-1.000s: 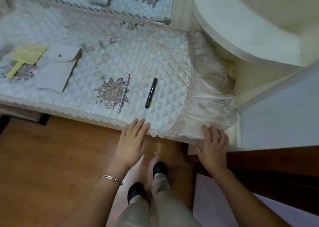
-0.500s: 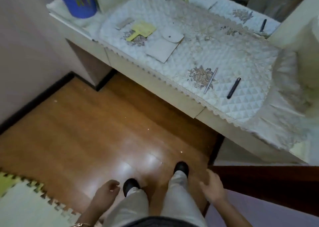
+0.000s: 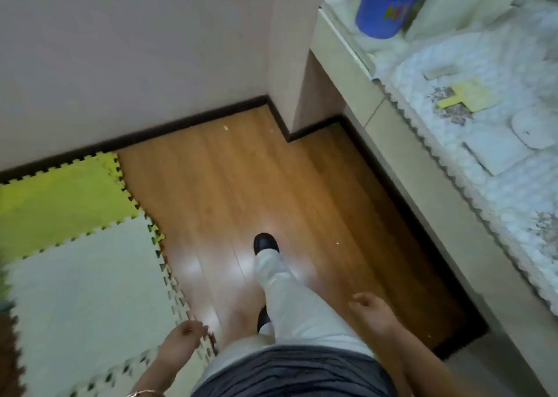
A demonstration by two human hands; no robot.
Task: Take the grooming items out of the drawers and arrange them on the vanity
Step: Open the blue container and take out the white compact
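The vanity runs along the right side, topped with a white quilted cover. A yellow hand mirror and a white snap pouch lie on the cover, with a small grey item behind them. My left hand hangs low beside my leg, fingers loosely curled, holding nothing. At my other side, well away from the vanity, my right hand hangs with its fingers apart and nothing in it. The pens seen earlier are out of frame.
A blue cup stands at the far end of the vanity. Wooden floor lies ahead, with green and cream foam puzzle mats on the left. A pale wall with a dark skirting board closes off the back.
Both hands left the vanity edge and dropped to my sides. The view swung left and away from the vanity, and one foot has stepped forward.
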